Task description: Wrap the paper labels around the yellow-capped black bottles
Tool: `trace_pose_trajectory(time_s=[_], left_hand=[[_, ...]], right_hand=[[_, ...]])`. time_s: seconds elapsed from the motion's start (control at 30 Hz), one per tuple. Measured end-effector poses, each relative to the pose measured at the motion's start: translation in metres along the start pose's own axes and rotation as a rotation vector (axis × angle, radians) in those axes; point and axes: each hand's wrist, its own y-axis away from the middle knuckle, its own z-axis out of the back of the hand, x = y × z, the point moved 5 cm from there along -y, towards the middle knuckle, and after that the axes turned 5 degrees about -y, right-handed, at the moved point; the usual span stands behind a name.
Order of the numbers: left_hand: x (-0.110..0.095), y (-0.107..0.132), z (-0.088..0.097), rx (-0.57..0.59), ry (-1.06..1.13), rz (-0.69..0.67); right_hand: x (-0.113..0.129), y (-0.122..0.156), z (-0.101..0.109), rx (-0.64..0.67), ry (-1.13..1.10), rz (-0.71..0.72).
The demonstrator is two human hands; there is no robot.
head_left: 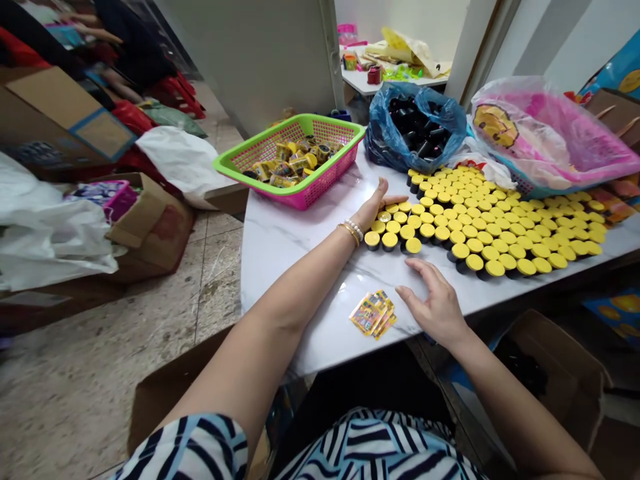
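Small black canisters with yellow lids (pixel 505 223) stand packed together on the white marbled table (pixel 320 243). My left hand (pixel 374 205) is stretched out at the left edge of this group, thumb raised and fingers extended against the canisters. One canister beside it has a clear, shiny top (pixel 384 217). My right hand (pixel 436 301) hovers near the front of the table, thumb and fingers apart, with nothing in it. Left of it lies a small pile of printed yellow stickers (pixel 374 313). A green-rimmed pink basket (pixel 325 190) holds several labelled canisters.
A blue plastic bag (pixel 383 143) of black canisters stands at the back, next to a pink basket (pixel 595 150) covered with clear plastic. Cardboard boxes (pixel 155 230) and white bags stand on the floor at left. Another person (pixel 133 40) is at the far left.
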Motion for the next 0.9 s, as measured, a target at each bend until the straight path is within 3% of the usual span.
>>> trace_pose_trajectory(time_s=[0.13,0.23,0.33,0.47,0.67,0.77,0.9], left_hand=[[0.007,0.004,0.003,-0.075,0.065,-0.004],[0.008,0.004,0.024,-0.255,0.132,-0.020],[0.007,0.020,0.048,-0.406,0.152,-0.023],[0.010,0.076,0.059,-0.418,0.097,-0.004],[0.026,0.162,0.030,-0.211,0.072,0.038],[0.027,0.195,0.026,-0.235,-0.032,-0.033],[0.038,0.245,0.020,-0.235,-0.289,-0.098]], right_hand=[[0.004,0.016,-0.009,0.000,0.048,0.062],[0.005,0.020,-0.010,-0.016,0.077,0.108],[0.001,0.013,-0.001,-0.067,0.128,0.131],[-0.007,-0.016,0.011,-0.142,0.275,0.165],[-0.014,-0.057,-0.008,-0.090,0.469,0.084],[-0.004,-0.045,-0.007,-0.121,0.482,0.103],[0.019,0.000,0.000,-0.111,0.336,0.156]])
